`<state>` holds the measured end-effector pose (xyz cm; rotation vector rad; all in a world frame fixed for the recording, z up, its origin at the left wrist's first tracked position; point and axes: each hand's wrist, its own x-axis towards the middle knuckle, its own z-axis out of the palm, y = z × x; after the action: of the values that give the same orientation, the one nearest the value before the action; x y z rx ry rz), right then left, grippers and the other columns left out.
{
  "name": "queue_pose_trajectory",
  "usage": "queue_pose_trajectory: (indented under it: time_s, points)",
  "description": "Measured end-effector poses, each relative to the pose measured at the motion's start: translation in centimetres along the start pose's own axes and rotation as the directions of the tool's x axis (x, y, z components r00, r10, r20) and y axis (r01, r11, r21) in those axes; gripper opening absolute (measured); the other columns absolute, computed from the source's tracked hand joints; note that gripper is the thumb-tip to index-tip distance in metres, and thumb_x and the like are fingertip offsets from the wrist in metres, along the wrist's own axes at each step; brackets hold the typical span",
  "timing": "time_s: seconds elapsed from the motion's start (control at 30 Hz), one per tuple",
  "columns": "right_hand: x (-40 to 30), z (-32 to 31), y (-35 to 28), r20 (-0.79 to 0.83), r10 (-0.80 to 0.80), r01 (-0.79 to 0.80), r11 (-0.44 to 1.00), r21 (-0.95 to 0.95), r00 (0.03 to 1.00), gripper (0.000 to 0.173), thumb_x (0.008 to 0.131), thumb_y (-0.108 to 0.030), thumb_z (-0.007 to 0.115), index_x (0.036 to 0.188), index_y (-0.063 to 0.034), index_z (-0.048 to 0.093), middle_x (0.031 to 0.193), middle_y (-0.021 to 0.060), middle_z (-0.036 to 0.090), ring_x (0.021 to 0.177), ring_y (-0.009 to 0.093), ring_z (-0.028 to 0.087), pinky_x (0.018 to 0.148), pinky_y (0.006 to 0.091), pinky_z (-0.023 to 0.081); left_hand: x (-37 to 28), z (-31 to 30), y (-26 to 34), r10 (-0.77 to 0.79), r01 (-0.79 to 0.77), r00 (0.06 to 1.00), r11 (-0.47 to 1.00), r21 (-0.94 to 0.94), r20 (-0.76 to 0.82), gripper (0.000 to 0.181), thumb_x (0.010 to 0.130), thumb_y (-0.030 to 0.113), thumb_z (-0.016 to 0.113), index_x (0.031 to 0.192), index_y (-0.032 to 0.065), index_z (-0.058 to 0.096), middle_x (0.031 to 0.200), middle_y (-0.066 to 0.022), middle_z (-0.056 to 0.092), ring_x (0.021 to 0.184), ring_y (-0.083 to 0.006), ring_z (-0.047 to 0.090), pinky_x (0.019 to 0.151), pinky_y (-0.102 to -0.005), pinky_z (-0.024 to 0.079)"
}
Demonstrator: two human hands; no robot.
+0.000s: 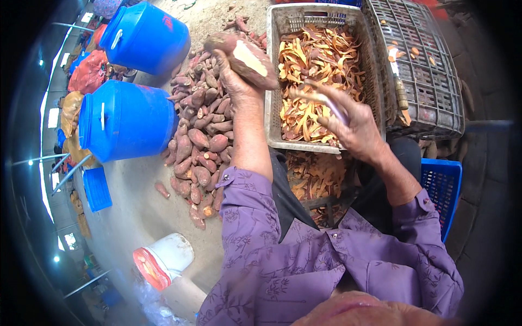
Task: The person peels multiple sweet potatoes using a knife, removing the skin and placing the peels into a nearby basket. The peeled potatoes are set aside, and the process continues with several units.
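Observation:
My left hand (240, 85) grips a large red-skinned sweet potato (226, 42) from below, left of the crate of peelings. One long patch of it is bare and pale. Over the plastic crate (271, 102), my right hand (359, 126) is blurred, its fingers curled around a slim tool with a pale purple handle (336, 109), probably a peeler; the blur hides its working end. Orange and brown peelings (308, 53) fill much of the crate beneath that hand. The sweet potato and the tool are apart.
A heap of unpeeled sweet potatoes (200, 138) covers the floor at left, beside two blue drums (130, 120) (149, 38). On the grid-sided crate (432, 81) at right lies a wooden-handled tool (401, 91). A white bucket (175, 252) and a blue basket (442, 183) stand nearby.

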<state>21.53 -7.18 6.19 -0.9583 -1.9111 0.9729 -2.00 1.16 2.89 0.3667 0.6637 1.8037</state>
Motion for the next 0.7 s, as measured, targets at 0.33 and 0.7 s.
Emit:
queue_pose_trajectory:
  time_s: [0.33,0.7]
  points:
    - [7.4,1.1,3.4,-0.236,-0.297,0.189,0.901,-0.391,0.925,0.033,0.085,-0.007,0.052,0.117,-0.0019,0.057,0.068,0.0163,0.062,0.058,0.029,0.063,0.054,0.0414,0.050,-0.2,1.6,-3.1,-0.169,0.158,0.971,0.985,0.072,0.170,0.042,0.080,0.019,0.074,0.114,0.0000,0.058,0.095,-0.0060,0.065,0.086,-0.0177,0.064,0.080,-0.0241,0.054]
    - [-0.9,2.7,2.0,-0.131,-0.241,0.180,0.915,-0.361,0.962,0.053,0.084,-0.005,0.057,0.135,-0.0097,0.046,0.063,0.0122,0.049,0.051,0.026,0.051,0.046,0.0389,0.043,2.4,-0.9,-2.6,-0.088,0.087,0.996,0.993,-0.075,-0.018,0.059,0.077,0.034,0.076,0.123,0.0054,0.052,0.111,-0.0083,0.059,0.104,-0.0217,0.056,0.092,-0.0351,0.050]
